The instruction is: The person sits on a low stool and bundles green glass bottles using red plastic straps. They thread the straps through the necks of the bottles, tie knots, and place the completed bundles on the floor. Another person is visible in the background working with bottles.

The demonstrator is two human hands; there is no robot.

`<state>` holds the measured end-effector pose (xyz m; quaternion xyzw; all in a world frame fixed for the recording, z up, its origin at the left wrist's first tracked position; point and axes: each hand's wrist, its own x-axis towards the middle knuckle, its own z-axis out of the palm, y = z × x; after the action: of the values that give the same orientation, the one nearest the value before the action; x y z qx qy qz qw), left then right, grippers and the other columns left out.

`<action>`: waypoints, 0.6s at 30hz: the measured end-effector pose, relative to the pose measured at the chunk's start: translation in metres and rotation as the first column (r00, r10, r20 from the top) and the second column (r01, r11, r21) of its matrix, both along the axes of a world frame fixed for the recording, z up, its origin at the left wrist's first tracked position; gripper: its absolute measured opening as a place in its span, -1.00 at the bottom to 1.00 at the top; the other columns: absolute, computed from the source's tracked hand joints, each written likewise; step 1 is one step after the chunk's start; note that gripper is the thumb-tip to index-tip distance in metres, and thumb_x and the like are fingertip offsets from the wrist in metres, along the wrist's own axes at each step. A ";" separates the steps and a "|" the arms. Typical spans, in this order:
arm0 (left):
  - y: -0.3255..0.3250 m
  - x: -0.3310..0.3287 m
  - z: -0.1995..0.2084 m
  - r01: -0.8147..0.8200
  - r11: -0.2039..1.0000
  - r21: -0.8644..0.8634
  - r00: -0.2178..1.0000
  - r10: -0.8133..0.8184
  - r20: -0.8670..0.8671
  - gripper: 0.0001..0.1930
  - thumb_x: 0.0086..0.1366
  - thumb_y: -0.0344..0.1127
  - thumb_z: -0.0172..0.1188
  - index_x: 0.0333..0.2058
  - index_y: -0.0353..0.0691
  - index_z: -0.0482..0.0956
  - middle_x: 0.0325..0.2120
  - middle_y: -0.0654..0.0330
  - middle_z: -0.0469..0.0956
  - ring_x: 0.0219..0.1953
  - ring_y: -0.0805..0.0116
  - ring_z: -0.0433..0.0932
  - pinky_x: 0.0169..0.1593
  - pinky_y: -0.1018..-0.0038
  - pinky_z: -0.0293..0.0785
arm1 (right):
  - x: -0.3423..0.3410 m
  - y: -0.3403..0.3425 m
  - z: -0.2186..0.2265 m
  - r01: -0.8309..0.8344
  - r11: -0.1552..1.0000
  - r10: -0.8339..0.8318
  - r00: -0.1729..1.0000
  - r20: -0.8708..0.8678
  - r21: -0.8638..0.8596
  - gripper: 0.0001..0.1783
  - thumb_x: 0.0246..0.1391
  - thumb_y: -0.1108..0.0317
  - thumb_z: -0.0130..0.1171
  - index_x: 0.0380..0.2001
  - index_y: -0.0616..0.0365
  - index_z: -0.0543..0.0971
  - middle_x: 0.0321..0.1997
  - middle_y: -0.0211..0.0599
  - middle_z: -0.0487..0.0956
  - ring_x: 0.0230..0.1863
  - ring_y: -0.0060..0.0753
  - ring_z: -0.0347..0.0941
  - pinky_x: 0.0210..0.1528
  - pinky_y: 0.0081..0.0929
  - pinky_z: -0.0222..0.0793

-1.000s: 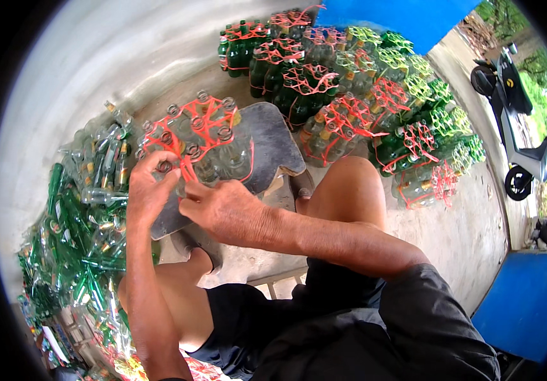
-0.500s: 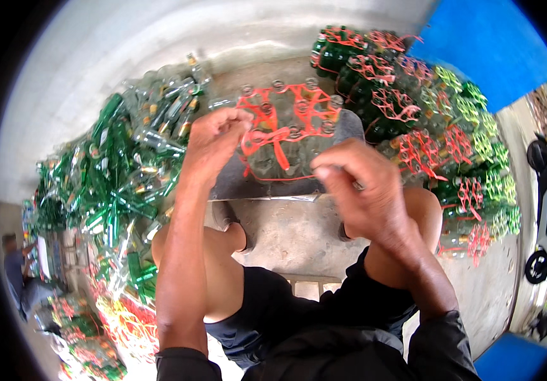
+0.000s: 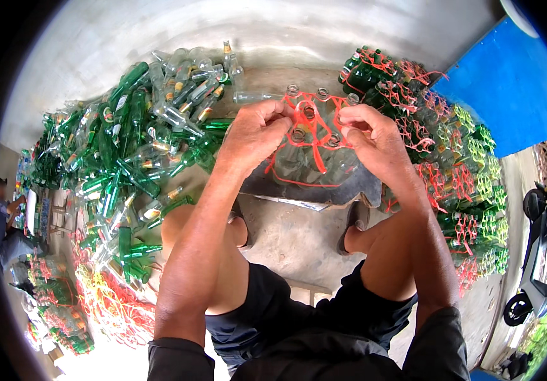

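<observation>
In front of me stands a bundle of clear glass bottles [image 3: 291,162], upright and tied round with red plastic strap [image 3: 319,155] that loops between the necks. My left hand [image 3: 251,134] is at the bundle's left side, its fingers curled closed on the strap by the bottle necks. On the right side, my right hand [image 3: 375,138] pinches the strap near the rim of a bottle; its fingertips partly cover the neck. The bundle rests on a low dark board [image 3: 365,188] beyond my knees. A loose strap end hangs down the bundle's near side.
Loose green and clear bottles [image 3: 121,133] lie heaped on the left. Tied bundles [image 3: 406,95] stand in rows on the right, by a blue panel [image 3: 508,82]. Red and yellow straps [image 3: 118,305] lie at lower left. A person [image 3: 10,222] sits far left; a motorbike [image 3: 543,254] stands far right.
Both hands, raised nearer me before, have moved forward onto the strap at the two sides of the bundle. The whole view has shifted, so the bundle appears further right.
</observation>
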<state>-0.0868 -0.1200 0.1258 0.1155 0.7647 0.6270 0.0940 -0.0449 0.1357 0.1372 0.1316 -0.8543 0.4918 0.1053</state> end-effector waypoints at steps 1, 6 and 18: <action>-0.001 -0.001 0.000 -0.013 1.000 0.008 1.000 0.013 -0.016 -0.81 0.40 -0.51 0.19 -0.07 -0.36 0.69 -0.22 0.23 0.74 -0.18 0.54 0.63 -0.07 0.54 0.51 | -0.002 -0.004 -0.004 0.003 1.000 -0.003 1.000 -0.013 -0.017 -0.72 0.20 0.61 0.19 -0.02 0.22 0.61 -0.09 -0.15 0.69 -0.09 -0.35 0.66 -0.06 -0.37 0.57; -0.006 -0.001 0.002 -0.151 0.988 0.039 0.983 0.155 -0.102 -0.78 0.38 -0.52 0.15 -0.06 -0.33 0.68 -0.27 0.24 0.70 -0.21 0.54 0.58 -0.12 0.50 0.48 | -0.009 -0.015 -0.011 0.069 0.996 -0.074 0.995 -0.070 -0.061 -0.68 0.18 0.68 0.12 -0.01 0.25 0.60 -0.09 -0.12 0.67 -0.12 -0.31 0.67 -0.09 -0.36 0.60; -0.008 -0.004 0.005 -0.239 0.967 0.086 0.959 0.248 -0.135 -0.79 0.38 -0.45 0.15 -0.08 -0.31 0.69 -0.22 0.20 0.71 -0.16 0.44 0.62 -0.11 0.47 0.49 | -0.050 -0.003 -0.012 0.064 0.910 -0.050 0.998 -0.046 0.410 -0.64 0.17 0.25 0.37 -0.03 0.19 0.65 -0.10 0.01 0.65 -0.09 0.03 0.65 -0.05 -0.19 0.55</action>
<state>-0.0907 -0.1284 0.1304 0.0688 0.7559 0.6496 -0.0436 -0.0948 0.1330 0.1252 0.1344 -0.9401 0.2955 0.1043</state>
